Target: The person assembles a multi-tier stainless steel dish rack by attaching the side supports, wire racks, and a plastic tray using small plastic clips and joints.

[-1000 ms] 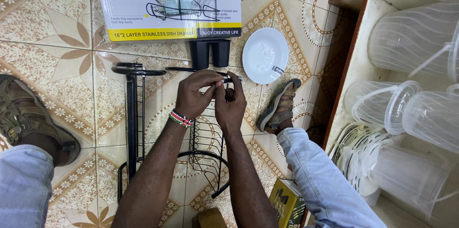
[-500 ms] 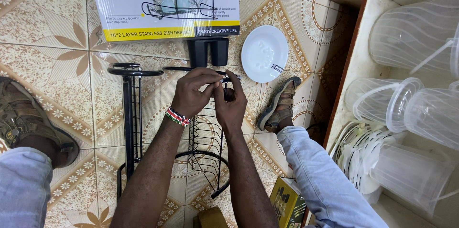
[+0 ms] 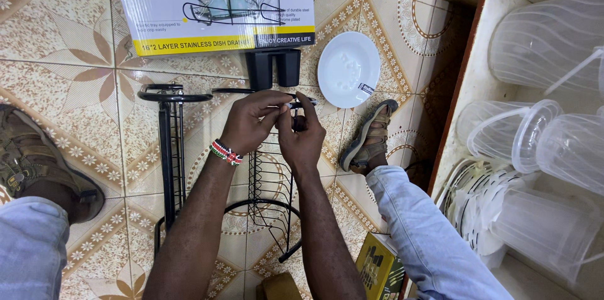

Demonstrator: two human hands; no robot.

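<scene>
A black wire dish rack [image 3: 267, 180] lies on the patterned tile floor between my knees. My left hand [image 3: 251, 120] pinches the top rail of the rack near its upper right corner. My right hand [image 3: 302, 136] is closed around a small dark part at the same corner, touching the left fingers. A second black rack frame [image 3: 168, 149] lies to the left. What sits between my fingertips is too small to make out.
A printed cardboard box [image 3: 214, 4] lies at the top, a black plastic holder [image 3: 274, 67] below it, a white plate [image 3: 348, 68] to the right. Clear plastic jugs [image 3: 541, 142] fill a shelf on the right. My sandalled feet [image 3: 368, 136] flank the rack.
Both hands have stayed at the rack's top corner, with only small finger shifts. The view has moved slightly.
</scene>
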